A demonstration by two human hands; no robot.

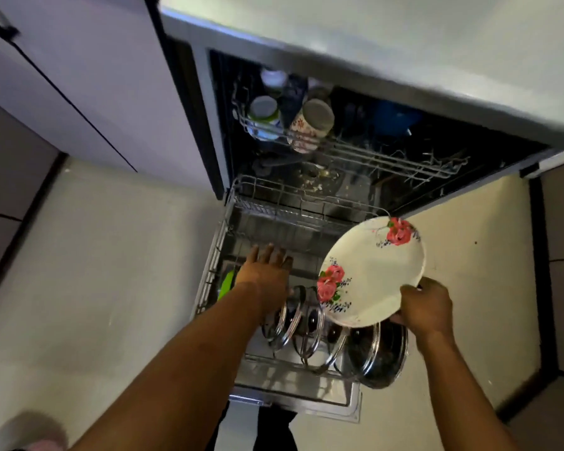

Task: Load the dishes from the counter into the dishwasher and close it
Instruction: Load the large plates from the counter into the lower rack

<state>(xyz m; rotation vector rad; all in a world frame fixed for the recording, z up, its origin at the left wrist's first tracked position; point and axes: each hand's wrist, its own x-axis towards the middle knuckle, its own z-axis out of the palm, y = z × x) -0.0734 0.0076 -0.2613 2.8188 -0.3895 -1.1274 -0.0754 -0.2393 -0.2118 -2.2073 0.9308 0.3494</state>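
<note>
White with red flowers, the plate [375, 271] is gripped at its lower rim by the right hand [427, 307], thumb on its face, and is held tilted above the pulled-out lower rack [209, 278]. The left hand [267, 268] is stretched over the rack, fingers straight, holding nothing. Glass lids [310, 323] stand on edge in the rack below. Cups [310, 125] sit in the upper rack [388, 157].

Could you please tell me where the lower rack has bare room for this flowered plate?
The far half of the lower rack is bare, between its back rim and the left hand. The near half is crowded: lids stand in a row below the plate in the right hand. The upper rack is bare right of the cups.
</note>
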